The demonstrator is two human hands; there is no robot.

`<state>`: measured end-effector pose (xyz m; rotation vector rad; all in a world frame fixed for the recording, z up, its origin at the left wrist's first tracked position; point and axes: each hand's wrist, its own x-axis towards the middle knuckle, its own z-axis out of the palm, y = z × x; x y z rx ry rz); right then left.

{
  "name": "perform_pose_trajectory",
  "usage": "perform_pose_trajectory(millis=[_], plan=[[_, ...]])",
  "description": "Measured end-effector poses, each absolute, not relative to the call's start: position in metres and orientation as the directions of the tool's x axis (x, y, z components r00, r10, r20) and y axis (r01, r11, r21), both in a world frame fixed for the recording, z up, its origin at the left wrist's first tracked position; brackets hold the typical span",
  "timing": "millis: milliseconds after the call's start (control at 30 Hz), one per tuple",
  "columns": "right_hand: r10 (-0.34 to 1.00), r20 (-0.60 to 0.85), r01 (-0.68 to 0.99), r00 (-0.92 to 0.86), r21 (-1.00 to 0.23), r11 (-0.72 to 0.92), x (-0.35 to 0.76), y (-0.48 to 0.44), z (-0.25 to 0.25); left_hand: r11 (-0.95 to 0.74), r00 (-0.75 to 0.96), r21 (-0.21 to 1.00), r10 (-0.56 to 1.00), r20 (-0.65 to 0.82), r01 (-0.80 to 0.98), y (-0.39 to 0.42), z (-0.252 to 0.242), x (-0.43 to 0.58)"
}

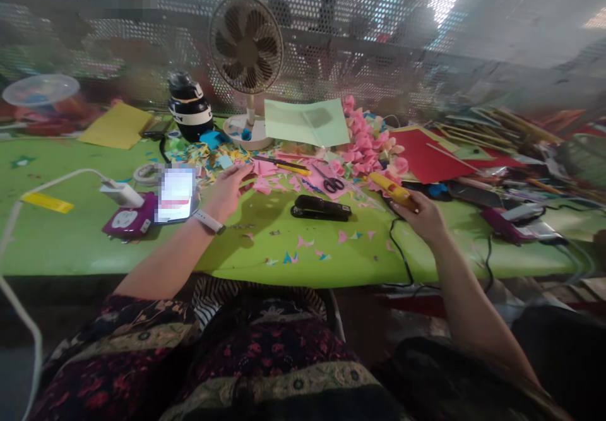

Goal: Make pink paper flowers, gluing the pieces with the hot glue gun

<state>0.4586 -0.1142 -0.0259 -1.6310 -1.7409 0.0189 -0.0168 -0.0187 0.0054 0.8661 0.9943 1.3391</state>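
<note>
My right hand (420, 214) is closed around a yellow tool (389, 187) at the right, its tip pointing toward pink paper flowers (367, 146). At the left, my left hand (231, 187) reaches over the paper scraps, fingers apart, beside pink paper pieces (265, 168); nothing shows in its grip. Between the hands a black stapler (320, 208) lies on the green table (265, 263). Behind the stapler are scissors (332, 185) with dark handles and a yellow-and-black cutter (296, 168).
A lit phone (175, 195) and a purple plug adapter (127, 221) sit left of my left hand. A fan (247, 45) and black bottle (190, 108) stand at the back. Red paper (428, 156) and another purple adapter (509, 224) are at the right; a black cable hangs over the front edge.
</note>
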Motion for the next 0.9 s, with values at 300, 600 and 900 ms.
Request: perform_pose_trajectory(millis=[300,600,900], plan=[[0.887,0.461,0.844,-0.009,-0.472,0.254,0.42,-0.108,-0.014,0.068,-0.036,0.938,0.996,-0.085,-0.34,-0.02,0.008,-0.015],[0.889,0.459,0.852,-0.004,-0.464,0.243,0.423,-0.094,-0.021,0.059,-0.022,0.93,0.997,-0.072,-0.363,-0.021,0.007,-0.016],[0.883,0.468,0.835,0.046,-0.502,0.223,0.429,-0.095,-0.029,0.061,-0.028,0.936,0.997,-0.076,-0.347,-0.021,0.008,-0.016]])
